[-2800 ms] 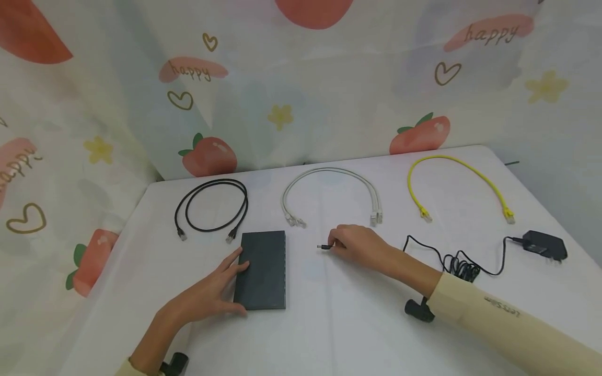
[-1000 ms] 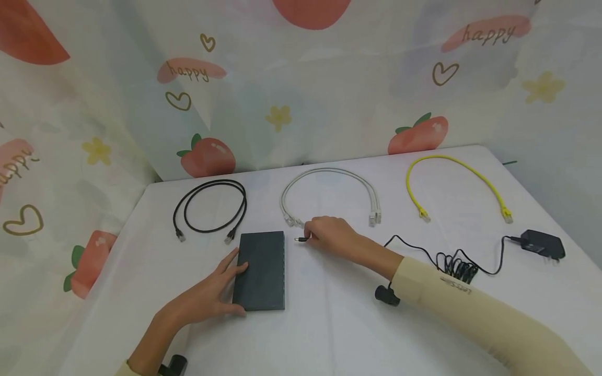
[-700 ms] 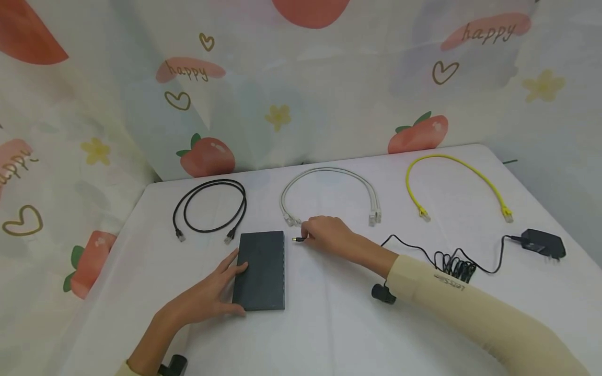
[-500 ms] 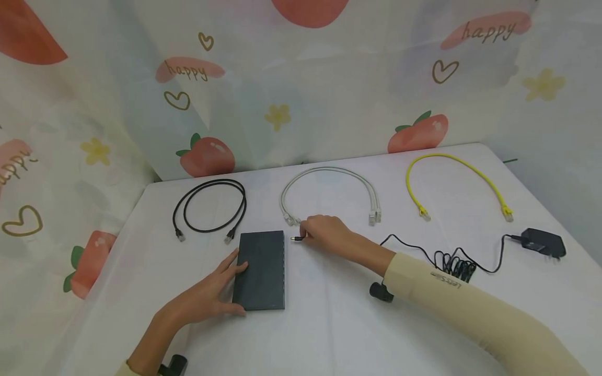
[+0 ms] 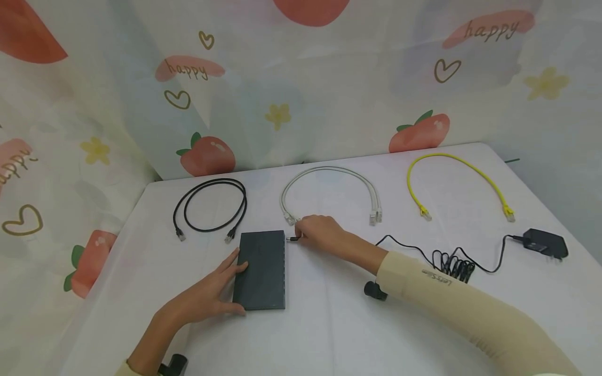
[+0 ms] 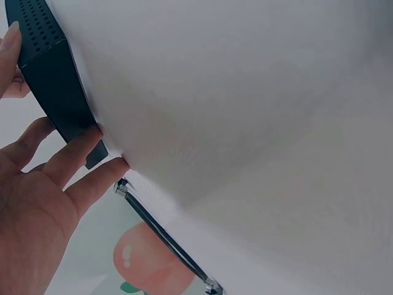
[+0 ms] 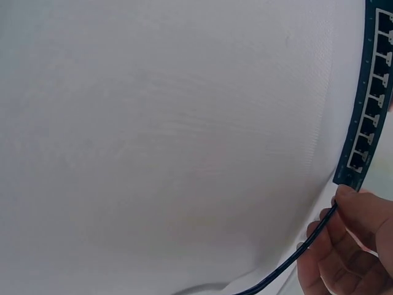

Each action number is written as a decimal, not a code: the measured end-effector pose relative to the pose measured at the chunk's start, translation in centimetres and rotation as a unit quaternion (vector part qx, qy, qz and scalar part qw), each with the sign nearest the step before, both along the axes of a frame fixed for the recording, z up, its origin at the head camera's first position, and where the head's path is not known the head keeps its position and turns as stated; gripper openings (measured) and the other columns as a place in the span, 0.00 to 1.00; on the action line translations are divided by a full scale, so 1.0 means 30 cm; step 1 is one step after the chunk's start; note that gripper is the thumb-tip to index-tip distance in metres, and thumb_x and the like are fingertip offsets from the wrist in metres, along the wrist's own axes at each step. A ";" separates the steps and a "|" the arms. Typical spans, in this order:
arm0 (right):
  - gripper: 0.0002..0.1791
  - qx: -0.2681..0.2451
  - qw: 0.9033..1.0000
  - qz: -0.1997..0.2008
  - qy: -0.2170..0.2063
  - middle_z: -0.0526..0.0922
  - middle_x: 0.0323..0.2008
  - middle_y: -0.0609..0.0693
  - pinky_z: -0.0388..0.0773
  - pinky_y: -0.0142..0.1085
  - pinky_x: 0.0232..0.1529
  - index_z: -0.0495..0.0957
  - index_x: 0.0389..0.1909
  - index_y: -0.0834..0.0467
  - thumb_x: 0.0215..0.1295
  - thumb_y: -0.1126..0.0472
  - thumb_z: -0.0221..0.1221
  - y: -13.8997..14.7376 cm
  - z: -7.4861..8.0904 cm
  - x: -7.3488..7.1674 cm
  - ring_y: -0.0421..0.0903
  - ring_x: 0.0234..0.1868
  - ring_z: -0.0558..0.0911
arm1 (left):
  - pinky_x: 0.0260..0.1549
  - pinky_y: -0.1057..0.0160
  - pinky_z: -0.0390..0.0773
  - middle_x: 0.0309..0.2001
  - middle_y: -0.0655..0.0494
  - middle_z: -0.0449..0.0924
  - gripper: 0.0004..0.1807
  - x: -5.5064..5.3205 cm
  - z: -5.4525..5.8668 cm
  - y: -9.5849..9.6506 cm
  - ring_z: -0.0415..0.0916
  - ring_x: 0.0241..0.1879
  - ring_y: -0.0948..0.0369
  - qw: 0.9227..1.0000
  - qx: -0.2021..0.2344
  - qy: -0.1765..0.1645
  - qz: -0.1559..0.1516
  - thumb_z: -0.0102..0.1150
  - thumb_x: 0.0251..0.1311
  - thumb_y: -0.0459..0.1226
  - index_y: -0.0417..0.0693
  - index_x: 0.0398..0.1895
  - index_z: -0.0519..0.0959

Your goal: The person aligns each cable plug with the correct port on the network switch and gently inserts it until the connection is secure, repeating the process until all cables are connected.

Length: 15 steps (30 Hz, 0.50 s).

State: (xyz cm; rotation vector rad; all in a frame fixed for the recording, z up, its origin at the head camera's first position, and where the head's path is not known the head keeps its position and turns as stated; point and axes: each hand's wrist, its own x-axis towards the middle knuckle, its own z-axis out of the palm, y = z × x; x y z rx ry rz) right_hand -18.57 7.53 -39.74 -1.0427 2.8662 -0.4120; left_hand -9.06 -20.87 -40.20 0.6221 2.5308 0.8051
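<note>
Head view. Black box [image 5: 260,270]: laid flat on the table [image 5: 320,339], well in from the left edge. Left hand [image 5: 211,292]: unmoved; grip spread, rested along the box's left side and near-left corner. Right hand [image 5: 322,233]: grip pinching a barrel plug [image 5: 292,239]. Change noted: the plug, seconds earlier held well apart from the box, had been brought leftward to its right side, near the far-right corner, the power cord [image 5: 463,269] drawn along. The approach was judged nearly complete, seating unconfirmed. Power adapter [image 5: 545,244]: placed toward the table's right edge; cord slack judged sufficient. Black cable [image 5: 245,197], grey cables [image 5: 324,168], yellow cable [image 5: 442,154]: ranged left to right along the far edge. By the grey connectors, just beyond the right hand, room on the far side was narrowed; broader room was left toward the near side.

Left wrist view. Perforated face [image 6: 40,27] of the box: thumb set against it, fingers fanned. Black cable: a connector shown just beyond the fingertips.

Right wrist view. Row of ports [image 7: 370,104]: no cables fitted in those shown. Plug: held past the last port, at the box's corner; tip hidden by the thumb, so insertion could not be told. Power cord: trailed away from the grip.
</note>
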 end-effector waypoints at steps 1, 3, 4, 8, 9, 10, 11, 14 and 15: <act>0.03 -0.001 1.000 0.001 -0.001 0.82 0.31 0.48 0.76 0.33 0.27 0.83 0.33 0.58 0.58 0.65 0.64 -0.001 0.000 0.000 0.42 0.30 0.79 | 0.61 0.45 0.58 0.74 0.48 0.34 0.50 0.000 0.000 0.000 0.40 0.71 0.48 1.000 0.000 0.000 0.000 0.71 0.45 0.52 0.44 0.70 0.59; 0.03 0.000 1.000 0.001 0.000 0.82 0.31 0.48 0.76 0.33 0.27 0.83 0.33 0.58 0.58 0.64 0.64 -0.004 -0.002 -0.002 0.42 0.30 0.79 | 0.61 0.44 0.57 0.74 0.48 0.34 0.50 -0.001 -0.002 -0.001 0.40 0.71 0.48 1.000 0.001 0.000 -0.001 0.71 0.45 0.52 0.44 0.70 0.59; 0.03 0.000 1.000 0.001 0.001 0.82 0.31 0.48 0.76 0.33 0.26 0.83 0.33 0.58 0.58 0.64 0.64 -0.005 -0.003 -0.003 0.42 0.30 0.79 | 0.61 0.44 0.57 0.74 0.48 0.34 0.51 -0.001 -0.002 -0.001 0.40 0.71 0.48 1.000 0.002 0.001 -0.002 0.71 0.45 0.52 0.44 0.70 0.59; 0.03 -0.003 1.000 0.000 0.006 0.83 0.32 0.48 0.76 0.34 0.27 0.83 0.33 0.58 0.58 0.65 0.64 -0.008 -0.010 -0.009 0.42 0.30 0.79 | 0.61 0.44 0.57 0.74 0.49 0.34 0.50 -0.001 -0.004 -0.004 0.39 0.71 0.48 1.000 0.005 0.002 -0.005 0.71 0.46 0.53 0.44 0.70 0.59; 0.03 -0.005 1.000 0.001 0.007 0.83 0.32 0.49 0.77 0.34 0.27 0.83 0.33 0.58 0.58 0.65 0.64 -0.008 -0.011 -0.009 0.42 0.30 0.79 | 0.61 0.45 0.57 0.74 0.49 0.34 0.50 -0.002 -0.005 -0.004 0.39 0.71 0.48 1.000 0.005 0.003 -0.005 0.71 0.46 0.53 0.44 0.70 0.59; 0.03 -0.007 1.000 0.000 0.006 0.83 0.32 0.49 0.77 0.35 0.27 0.83 0.33 0.58 0.58 0.65 0.64 -0.008 -0.011 -0.009 0.43 0.30 0.79 | 0.61 0.45 0.57 0.74 0.48 0.34 0.50 -0.001 -0.004 -0.004 0.39 0.71 0.48 1.000 0.006 0.004 -0.006 0.71 0.46 0.52 0.43 0.70 0.59; 0.03 -0.009 1.000 0.000 0.005 0.83 0.32 0.49 0.77 0.35 0.27 0.83 0.33 0.58 0.58 0.65 0.64 -0.008 -0.012 -0.008 0.43 0.30 0.79 | 0.61 0.45 0.57 0.74 0.48 0.34 0.50 -0.001 -0.005 -0.004 0.40 0.71 0.48 1.000 0.007 0.003 -0.005 0.71 0.46 0.52 0.43 0.70 0.59; 0.03 -0.012 1.000 -0.001 0.005 0.83 0.32 0.49 0.77 0.35 0.27 0.83 0.33 0.58 0.58 0.65 0.64 -0.010 -0.017 -0.008 0.43 0.30 0.79 | 0.61 0.45 0.58 0.74 0.48 0.34 0.50 0.000 -0.005 -0.001 0.40 0.71 0.48 1.000 0.007 0.003 -0.003 0.71 0.45 0.52 0.43 0.70 0.59; 0.02 -0.012 1.000 -0.001 0.006 0.83 0.32 0.49 0.77 0.35 0.27 0.83 0.33 0.58 0.58 0.65 0.64 -0.010 -0.019 -0.008 0.43 0.30 0.79 | 0.61 0.45 0.58 0.74 0.48 0.35 0.50 0.001 -0.005 0.001 0.40 0.71 0.48 1.000 0.007 0.002 -0.002 0.71 0.45 0.52 0.43 0.70 0.59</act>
